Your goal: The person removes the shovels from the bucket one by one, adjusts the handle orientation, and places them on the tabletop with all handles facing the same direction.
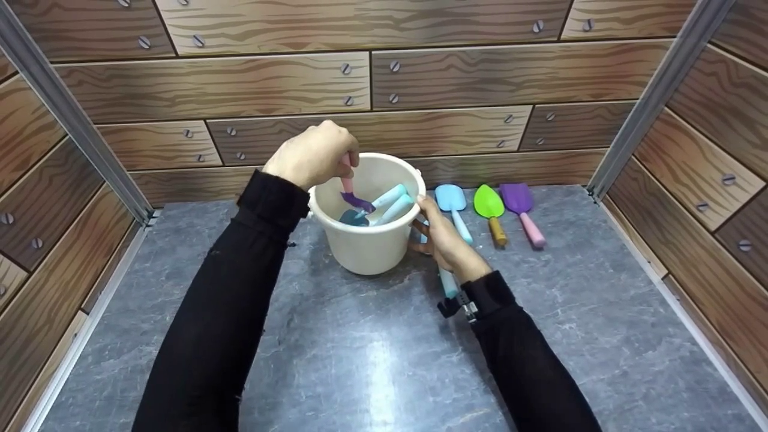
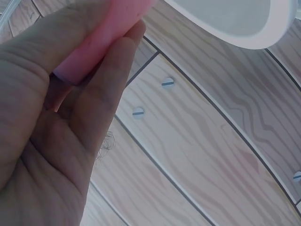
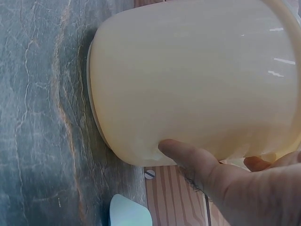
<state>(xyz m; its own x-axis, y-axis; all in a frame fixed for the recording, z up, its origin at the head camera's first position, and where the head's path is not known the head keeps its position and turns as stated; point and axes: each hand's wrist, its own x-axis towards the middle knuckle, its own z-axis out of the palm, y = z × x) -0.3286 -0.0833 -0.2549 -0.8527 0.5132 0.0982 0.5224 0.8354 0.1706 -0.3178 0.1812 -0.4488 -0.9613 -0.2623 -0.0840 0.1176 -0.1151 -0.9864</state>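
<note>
My left hand [image 1: 318,155] pinches the pink handle [image 2: 101,42] of a toy garden tool, whose purple head [image 1: 359,202] hangs down inside a cream bucket [image 1: 366,252]. The head's exact shape is hard to make out. Two light-blue handles [image 1: 393,209] and a darker blue tool head [image 1: 354,218] lie in the bucket. On the bucket's right side rests my right hand [image 1: 447,240], one digit at the rim and others spread on the outer wall. In the right wrist view, a straight finger [image 3: 188,155] touches that wall [image 3: 188,84].
Right of the bucket lie a light-blue toy shovel [image 1: 451,198], a green trowel [image 1: 489,202] and a purple shovel [image 1: 517,198] with a pink handle. Another light-blue handle [image 1: 447,283] shows partly under my right wrist. Wood-patterned panels [image 1: 288,84] enclose the grey marbled surface [image 1: 336,336].
</note>
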